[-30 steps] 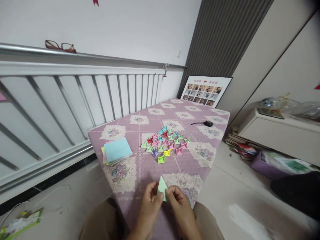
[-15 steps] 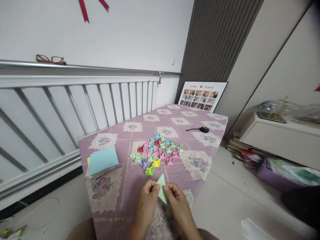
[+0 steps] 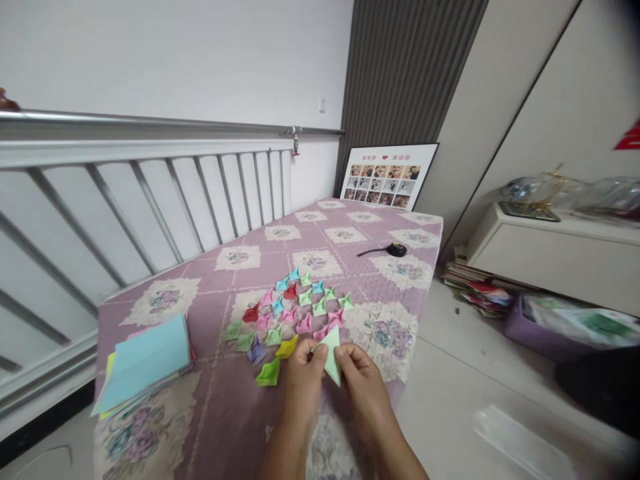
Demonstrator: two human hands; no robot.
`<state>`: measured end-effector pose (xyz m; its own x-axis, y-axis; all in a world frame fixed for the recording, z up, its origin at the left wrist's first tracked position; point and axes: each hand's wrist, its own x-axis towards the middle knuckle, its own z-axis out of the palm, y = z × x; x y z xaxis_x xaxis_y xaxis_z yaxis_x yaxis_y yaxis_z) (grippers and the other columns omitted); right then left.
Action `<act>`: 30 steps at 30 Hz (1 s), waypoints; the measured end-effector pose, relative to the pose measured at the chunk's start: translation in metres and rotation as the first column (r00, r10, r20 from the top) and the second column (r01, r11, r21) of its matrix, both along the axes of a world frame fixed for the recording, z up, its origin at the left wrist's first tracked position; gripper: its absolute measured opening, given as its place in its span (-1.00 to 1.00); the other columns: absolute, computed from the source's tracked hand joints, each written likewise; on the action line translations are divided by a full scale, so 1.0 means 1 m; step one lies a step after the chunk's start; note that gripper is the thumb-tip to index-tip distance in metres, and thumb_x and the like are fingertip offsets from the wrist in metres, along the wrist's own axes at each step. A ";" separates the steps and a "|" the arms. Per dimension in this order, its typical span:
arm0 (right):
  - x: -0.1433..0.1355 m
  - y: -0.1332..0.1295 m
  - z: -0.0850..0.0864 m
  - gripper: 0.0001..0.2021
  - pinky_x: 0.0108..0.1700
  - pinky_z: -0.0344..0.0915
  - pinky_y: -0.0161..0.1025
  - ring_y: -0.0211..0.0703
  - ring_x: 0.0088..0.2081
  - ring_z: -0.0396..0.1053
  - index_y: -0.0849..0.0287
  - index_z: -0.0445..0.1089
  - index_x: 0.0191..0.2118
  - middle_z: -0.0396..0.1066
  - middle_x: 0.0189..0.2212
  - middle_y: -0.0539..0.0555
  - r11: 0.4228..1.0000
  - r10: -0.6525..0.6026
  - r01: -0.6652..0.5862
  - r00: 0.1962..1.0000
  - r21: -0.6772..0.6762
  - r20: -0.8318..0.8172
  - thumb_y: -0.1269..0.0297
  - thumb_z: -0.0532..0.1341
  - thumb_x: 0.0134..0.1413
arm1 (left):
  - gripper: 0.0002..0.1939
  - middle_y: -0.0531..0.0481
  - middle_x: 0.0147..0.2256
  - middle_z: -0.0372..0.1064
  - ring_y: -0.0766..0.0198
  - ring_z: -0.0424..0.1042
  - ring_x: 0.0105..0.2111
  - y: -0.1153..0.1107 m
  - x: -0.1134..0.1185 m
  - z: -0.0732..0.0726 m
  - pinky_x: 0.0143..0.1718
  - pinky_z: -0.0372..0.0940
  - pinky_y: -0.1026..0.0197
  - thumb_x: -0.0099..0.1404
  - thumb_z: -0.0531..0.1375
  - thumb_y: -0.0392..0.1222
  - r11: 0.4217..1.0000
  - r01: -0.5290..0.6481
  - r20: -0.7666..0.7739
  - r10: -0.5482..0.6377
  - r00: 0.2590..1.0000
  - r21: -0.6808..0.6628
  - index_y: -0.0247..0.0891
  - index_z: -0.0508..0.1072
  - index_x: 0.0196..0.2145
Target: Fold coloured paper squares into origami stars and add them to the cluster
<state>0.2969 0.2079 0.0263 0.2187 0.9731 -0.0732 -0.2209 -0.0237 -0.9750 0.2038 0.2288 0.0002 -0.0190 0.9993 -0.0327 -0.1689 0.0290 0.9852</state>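
Beside a white radiator (image 3: 185,200), a person's left hand (image 3: 306,373) and right hand (image 3: 361,383) pinch a pale green folded paper (image 3: 331,355) above a floral table (image 3: 240,280). Fingertips hide both side edges; its long axis runs away from the wearer, one point forward. Lettering on the photo board (image 3: 389,177) is too small to read.

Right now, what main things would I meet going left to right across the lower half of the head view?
Paper stack → lime-green folded piece → left hand → pale green paper → right hand → purple bin
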 end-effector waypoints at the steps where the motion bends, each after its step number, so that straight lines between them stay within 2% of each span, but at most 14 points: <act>1: 0.004 0.001 -0.004 -0.64 -0.49 0.07 -0.35 -0.31 -0.57 0.06 0.12 0.27 -0.51 0.18 -0.62 -0.12 1.000 -0.006 0.006 0.999 -0.020 -0.034 -0.08 0.29 -0.09 | -0.64 0.14 -0.57 0.16 0.36 0.16 -0.55 0.001 0.003 -0.002 -0.49 0.10 0.34 0.16 0.18 0.14 1.000 0.021 0.002 -0.021 1.000 -0.007 -0.24 0.32 -0.47; 6: 0.016 0.012 -0.011 -0.64 -0.51 0.09 -0.35 -0.29 -0.57 0.11 0.11 0.27 -0.47 0.22 -0.61 -0.12 0.994 -0.052 0.040 0.992 -0.105 -0.114 -0.05 0.34 -0.17 | -0.60 0.16 -0.62 0.11 0.35 0.14 -0.58 0.001 0.015 -0.006 -0.51 0.07 0.33 0.09 0.22 0.17 0.991 0.107 -0.028 -0.109 0.994 -0.076 -0.22 0.29 -0.54; 11: 0.019 0.017 -0.015 -0.64 -0.44 0.13 -0.36 -0.31 -0.51 0.12 0.14 0.26 -0.52 0.21 -0.58 -0.11 0.996 -0.069 0.067 0.997 -0.065 -0.038 -0.02 0.33 -0.09 | -0.67 0.11 -0.50 0.27 0.31 0.23 -0.49 0.003 0.019 -0.009 -0.45 0.14 0.31 0.15 0.21 0.14 0.992 0.085 0.003 -0.085 0.996 -0.095 -0.21 0.40 -0.41; 15: 0.021 0.019 -0.023 -0.63 -0.49 0.08 -0.37 -0.33 -0.54 0.05 0.14 0.24 -0.52 0.14 -0.61 -0.14 0.992 -0.057 0.045 0.993 -0.117 -0.103 -0.03 0.31 -0.04 | -0.67 0.13 -0.56 0.22 0.34 0.19 -0.53 0.007 0.016 -0.018 -0.49 0.11 0.33 0.16 0.24 0.11 0.991 0.081 0.018 -0.079 0.997 -0.111 -0.23 0.37 -0.48; 19: 0.022 0.019 -0.024 -0.64 -0.47 0.10 -0.38 -0.32 -0.52 0.10 0.15 0.30 -0.49 0.19 -0.58 -0.11 0.993 -0.023 -0.003 0.973 -0.114 -0.229 -0.05 0.26 0.03 | -0.66 0.13 -0.53 0.25 0.36 0.22 -0.53 0.008 0.016 -0.025 -0.48 0.13 0.33 0.16 0.26 0.11 0.984 0.101 0.206 -0.069 0.976 -0.148 -0.24 0.39 -0.39; 24: 0.016 0.017 -0.015 -0.71 -0.38 0.18 -0.36 -0.30 -0.47 0.22 0.17 0.37 -0.45 0.30 -0.54 -0.07 0.981 0.111 -0.169 0.894 -0.097 -0.433 0.05 0.37 -0.07 | -0.65 0.11 -0.46 0.32 0.37 0.30 -0.46 0.009 0.017 -0.012 -0.41 0.18 0.34 0.09 0.35 0.06 0.975 0.113 0.511 0.000 0.859 -0.190 -0.25 0.38 -0.39; 26: 0.014 0.016 -0.014 -0.72 -0.34 0.20 -0.34 -0.29 -0.45 0.25 0.16 0.40 -0.41 0.34 -0.52 -0.06 0.972 0.141 -0.210 0.875 -0.102 -0.464 0.08 0.40 -0.10 | -0.65 0.12 -0.48 0.32 0.37 0.30 -0.45 0.009 0.016 -0.009 -0.40 0.19 0.35 0.07 0.37 0.05 0.974 0.108 0.543 0.018 0.839 -0.198 -0.24 0.38 -0.41; 30: 0.014 0.015 -0.016 -0.74 -0.33 0.18 -0.37 -0.34 -0.46 0.24 0.15 0.43 -0.38 0.36 -0.49 -0.06 0.967 0.165 -0.232 0.881 -0.101 -0.444 0.12 0.42 -0.13 | -0.63 0.12 -0.49 0.31 0.36 0.29 -0.47 0.009 0.014 -0.008 -0.40 0.21 0.33 0.06 0.36 0.11 0.968 0.099 0.520 0.035 0.853 -0.229 -0.22 0.39 -0.42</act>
<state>0.3113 0.2225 0.0105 -0.0638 0.9634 -0.2603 -0.5917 -0.2465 -0.7676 0.2175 0.2380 -0.0076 0.0995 0.9590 -0.2652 -0.6454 0.2651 0.7164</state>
